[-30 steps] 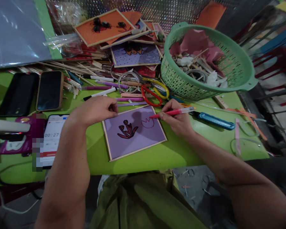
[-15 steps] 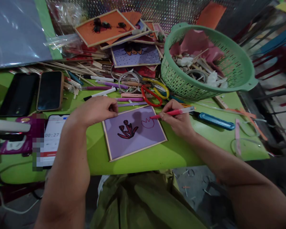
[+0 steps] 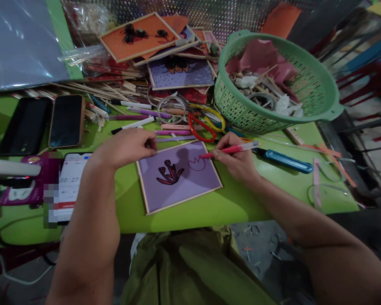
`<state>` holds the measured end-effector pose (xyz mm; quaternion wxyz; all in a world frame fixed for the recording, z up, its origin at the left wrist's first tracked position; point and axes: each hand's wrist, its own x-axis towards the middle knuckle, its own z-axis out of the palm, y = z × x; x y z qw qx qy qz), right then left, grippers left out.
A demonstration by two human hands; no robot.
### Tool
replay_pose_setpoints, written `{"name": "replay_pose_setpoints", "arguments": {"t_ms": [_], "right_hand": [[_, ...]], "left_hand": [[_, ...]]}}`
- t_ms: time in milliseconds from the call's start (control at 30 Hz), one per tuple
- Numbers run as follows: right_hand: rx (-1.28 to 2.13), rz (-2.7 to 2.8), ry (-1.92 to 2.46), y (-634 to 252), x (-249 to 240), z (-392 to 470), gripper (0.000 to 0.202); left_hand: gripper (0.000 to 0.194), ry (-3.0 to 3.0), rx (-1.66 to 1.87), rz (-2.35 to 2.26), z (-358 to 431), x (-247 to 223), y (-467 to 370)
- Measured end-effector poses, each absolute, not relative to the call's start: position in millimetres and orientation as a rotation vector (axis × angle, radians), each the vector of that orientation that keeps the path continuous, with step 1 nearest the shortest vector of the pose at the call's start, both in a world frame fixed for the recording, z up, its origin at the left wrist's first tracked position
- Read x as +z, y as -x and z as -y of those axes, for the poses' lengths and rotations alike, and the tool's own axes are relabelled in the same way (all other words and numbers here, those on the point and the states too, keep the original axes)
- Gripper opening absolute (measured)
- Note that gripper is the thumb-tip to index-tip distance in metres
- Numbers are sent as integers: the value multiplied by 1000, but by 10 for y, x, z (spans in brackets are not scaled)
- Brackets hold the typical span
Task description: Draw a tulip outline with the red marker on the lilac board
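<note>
A purple picture card (image 3: 165, 197) with thin wooden strips round its edges lies on the green table. It bears a dark-outlined red flower drawing (image 3: 169, 173) and, to the right, a pink outline of a tulip-like shape (image 3: 197, 164). Between the fingers of my right hand (image 3: 236, 159) is a pink felt-tip pen (image 3: 238, 148), its tip at the top of that outline. My left hand (image 3: 131, 146) lies over the card's upper left corner, fingers curled together with their tips on the edge; the underside of the grip is hidden.
Scissors (image 3: 203, 127), pens and a tape ring (image 3: 172, 109) lie just beyond the card. A green basket (image 3: 250, 110) of scraps stands back right, near a blue cutter (image 3: 287, 161). Phones (image 3: 66, 120) and a purple glue gun (image 3: 28, 182) are left; framed pictures (image 3: 139, 38) are stacked behind.
The pink outline looks slightly bolder than before. Both hands and the card stay in nearly the same place.
</note>
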<state>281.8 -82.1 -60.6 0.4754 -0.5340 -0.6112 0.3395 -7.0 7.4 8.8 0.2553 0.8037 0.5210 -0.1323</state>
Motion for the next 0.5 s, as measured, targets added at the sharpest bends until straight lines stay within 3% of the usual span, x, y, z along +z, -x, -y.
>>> {"name": "replay_pose_setpoints", "arguments": {"t_ms": [500], "right_hand": [[889,1483,1303,-2791,-587,839,15]], "left_hand": [[31,-2209,-358,-1406,-87,50,108]]}}
